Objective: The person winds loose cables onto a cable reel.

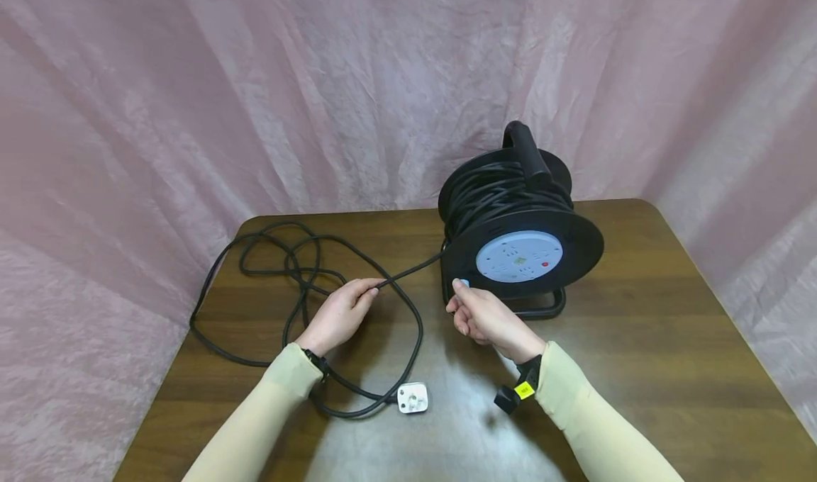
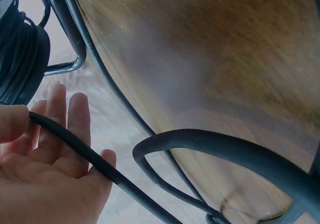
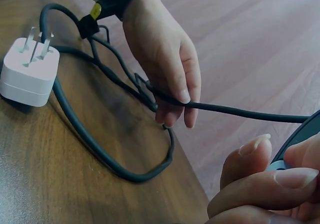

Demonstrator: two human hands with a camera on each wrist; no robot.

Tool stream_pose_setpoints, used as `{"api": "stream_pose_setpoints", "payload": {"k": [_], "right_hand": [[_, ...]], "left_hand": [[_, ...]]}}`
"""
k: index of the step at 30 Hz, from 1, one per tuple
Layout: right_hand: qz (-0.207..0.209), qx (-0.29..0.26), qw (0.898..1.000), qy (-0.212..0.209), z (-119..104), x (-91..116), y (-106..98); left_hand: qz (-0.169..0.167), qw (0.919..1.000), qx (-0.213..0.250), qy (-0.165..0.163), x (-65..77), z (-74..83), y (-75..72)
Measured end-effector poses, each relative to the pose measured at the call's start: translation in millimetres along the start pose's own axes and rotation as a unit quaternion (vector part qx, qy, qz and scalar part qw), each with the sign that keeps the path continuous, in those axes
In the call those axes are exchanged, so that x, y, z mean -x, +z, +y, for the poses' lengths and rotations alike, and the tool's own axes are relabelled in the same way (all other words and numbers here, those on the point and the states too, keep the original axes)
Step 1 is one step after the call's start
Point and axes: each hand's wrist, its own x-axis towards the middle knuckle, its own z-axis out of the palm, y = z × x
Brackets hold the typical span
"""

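Note:
A black cable reel (image 1: 523,255) with a pale blue socket panel (image 1: 520,256) stands toward the back right of the table. My left hand (image 1: 345,312) pinches the black cable (image 2: 75,143) between thumb and fingers, left of the reel. From that hand the cable runs up to the drum. At the reel's lower left edge, my right hand (image 1: 485,319) grips a small pale blue knob (image 3: 278,166), mostly covered by the thumb and fingers. Loose cable loops (image 1: 300,269) lie on the left of the table, ending in a white plug (image 1: 413,398) with its prongs up.
The wooden table (image 1: 638,368) has its back edge against a pink curtain (image 1: 319,99). The reel rests on a black tubular stand (image 1: 542,312) and has a carrying handle (image 1: 528,152) on top. Cable loops pass under and around the left forearm.

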Motion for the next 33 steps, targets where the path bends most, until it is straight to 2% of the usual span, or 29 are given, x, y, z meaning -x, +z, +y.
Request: {"api": "stream_pose_setpoints", "payload": {"k": [8,27,33], "right_hand": [[-0.002,-0.010,1.000,0.000,-2.2,2.6,0.6],[-0.019,-0.025,0.999,-0.023,-19.2,4.7,4.6],[-0.018,-0.027,0.999,-0.034,-23.5,3.6,4.5]], "left_hand": [[-0.008,0.9999,0.005,-0.006,0.1,-1.7,3.3],[-0.017,0.9995,0.021,0.017,-1.8,0.9,3.9],[-0.012,0.9993,-0.011,0.033,-2.0,-0.6,2.9]]}}
